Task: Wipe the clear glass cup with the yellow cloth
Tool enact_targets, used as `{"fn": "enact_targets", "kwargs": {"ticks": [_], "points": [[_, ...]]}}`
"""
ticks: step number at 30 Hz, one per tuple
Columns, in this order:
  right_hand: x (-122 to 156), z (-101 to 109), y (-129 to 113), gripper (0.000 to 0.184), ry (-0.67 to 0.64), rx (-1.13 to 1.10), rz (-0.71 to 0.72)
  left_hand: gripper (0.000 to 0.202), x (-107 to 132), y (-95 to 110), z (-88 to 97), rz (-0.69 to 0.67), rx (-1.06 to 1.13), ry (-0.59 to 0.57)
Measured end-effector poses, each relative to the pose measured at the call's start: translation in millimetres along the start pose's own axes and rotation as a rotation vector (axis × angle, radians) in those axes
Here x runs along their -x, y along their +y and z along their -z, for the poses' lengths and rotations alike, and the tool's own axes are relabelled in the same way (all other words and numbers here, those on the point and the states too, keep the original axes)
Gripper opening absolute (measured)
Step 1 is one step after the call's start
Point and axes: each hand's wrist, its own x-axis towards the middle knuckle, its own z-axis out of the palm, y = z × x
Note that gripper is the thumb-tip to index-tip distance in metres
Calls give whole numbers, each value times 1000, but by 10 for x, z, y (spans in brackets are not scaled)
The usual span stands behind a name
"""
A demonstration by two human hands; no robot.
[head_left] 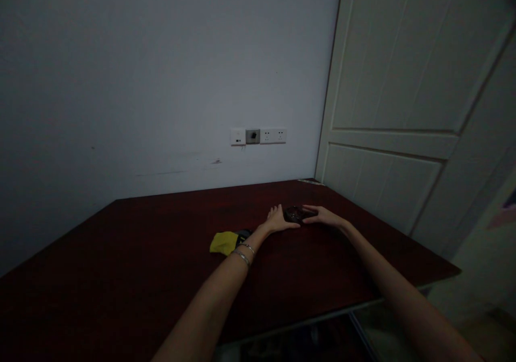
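Observation:
A dark, glossy object [294, 213], low and brownish black, lies on the dark red tabletop [169, 227] between my two hands; the dim light hides what kind it is. My left hand [278, 220] is around its left end, thumb along the near side and fingers at the far side. Its right end is between the thumb and fingers of my right hand [320, 215]. Just left of my left forearm lies a yellow and black item [224, 242], soft-looking like folded cloth, partly hidden behind that arm. Two bracelets [243, 255] circle my left wrist.
Behind the table rises a pale wall with a row of sockets and switches [258, 136]. A white panelled door [387, 109] stands along the right side. Below the table's front edge, an open space [306, 343] holds dark things I cannot make out.

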Motion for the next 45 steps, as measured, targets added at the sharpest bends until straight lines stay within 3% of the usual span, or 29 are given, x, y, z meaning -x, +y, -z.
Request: {"fn": "enact_targets", "kwargs": {"ticks": [4, 9, 14, 18, 23, 28, 35, 45], "points": [[36, 102, -167, 65, 144, -85, 23, 118, 45, -48, 156, 46, 51, -16], [-17, 50, -557, 44, 377, -124, 202, 107, 117, -239, 510, 94, 34, 52], [-189, -391, -951, 37, 313, -53, 346, 103, 282, -707, 866, 196, -7, 128], [-406, -883, -1105, 32, 239, 200, 411, 97, 583, -1177, 1102, 346, -11, 179], [-729, -1487, -1003, 30, 147, 469, 407, 88, 1085, -1644, 1313, 500, -7, 228], [-919, -1891, -678, 39, 106, 578, 331, 82, 1413, -1901, 1325, 535, -31, 254], [-950, -2016, -330, 41, 61, 644, 338, 83, 1487, -1956, 1173, 438, -273, 216], [-920, -2074, -310, 39, 92, 669, 374, 79, 1533, -1898, 1164, 418, -335, 230]]}}
